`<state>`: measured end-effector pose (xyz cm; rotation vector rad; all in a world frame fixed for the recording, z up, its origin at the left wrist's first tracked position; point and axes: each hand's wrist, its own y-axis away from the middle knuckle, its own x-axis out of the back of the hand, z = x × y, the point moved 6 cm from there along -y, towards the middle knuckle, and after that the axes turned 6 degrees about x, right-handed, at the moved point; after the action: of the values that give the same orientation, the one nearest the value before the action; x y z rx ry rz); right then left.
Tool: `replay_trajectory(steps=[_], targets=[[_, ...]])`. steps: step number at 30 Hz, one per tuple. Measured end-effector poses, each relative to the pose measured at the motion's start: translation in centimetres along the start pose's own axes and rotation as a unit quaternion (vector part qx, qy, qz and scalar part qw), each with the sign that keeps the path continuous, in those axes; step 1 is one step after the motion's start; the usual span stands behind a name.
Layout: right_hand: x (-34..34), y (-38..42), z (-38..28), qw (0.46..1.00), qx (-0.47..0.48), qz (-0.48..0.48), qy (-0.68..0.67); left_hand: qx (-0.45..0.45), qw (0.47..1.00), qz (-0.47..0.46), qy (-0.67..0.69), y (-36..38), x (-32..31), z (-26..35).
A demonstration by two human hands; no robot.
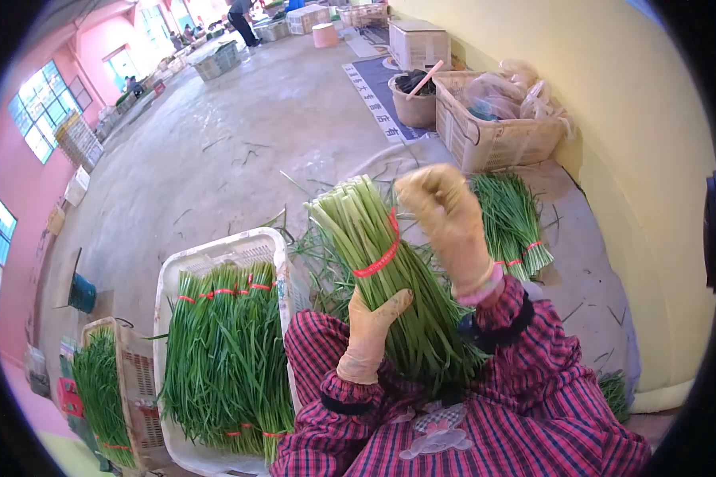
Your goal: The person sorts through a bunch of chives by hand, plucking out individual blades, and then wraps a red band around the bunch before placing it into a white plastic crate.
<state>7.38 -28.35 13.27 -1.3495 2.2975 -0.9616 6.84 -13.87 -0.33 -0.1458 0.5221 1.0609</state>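
Observation:
A thick bundle of green leafy stalks (pixel 410 306) lies across the lap, its pale cut ends pointing up and away. Around its upper part runs a red band (pixel 379 258), with a loose end reaching up toward my right hand. My gloved left hand (pixel 374 330) grips the bundle from the left, just below the band, thumb across the stalks. My gloved right hand (pixel 440 199) is raised to the right of the cut ends, fingers curled and slightly blurred; the red end goes out of sight by its fingers.
A white crate (pixel 163 306) of banded bundles stands at the left, with a brown crate (pixel 131 374) beyond it. More bundles (pixel 505 211) lie on the floor at the right. Behind them stand a basket with plastic bags (pixel 501 143) and a bucket (pixel 414 107). A person (pixel 243 20) is far off.

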Motion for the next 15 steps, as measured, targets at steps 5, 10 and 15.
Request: replay_trajectory(steps=[5,10,15], targets=[[-2.2,1.9,-1.3,0.975,0.092,-0.090,0.182,-0.033,0.998,0.052,-0.011,-0.5,0.1,-1.0],[-3.1,1.7,-2.1,0.954,0.174,-0.084,0.231,-0.077,0.993,0.073,-0.045,-0.5,0.4,-1.3],[-3.0,3.1,-1.0,0.951,0.140,-0.203,0.188,-0.025,0.998,0.056,0.009,-0.8,1.1,-1.8]])
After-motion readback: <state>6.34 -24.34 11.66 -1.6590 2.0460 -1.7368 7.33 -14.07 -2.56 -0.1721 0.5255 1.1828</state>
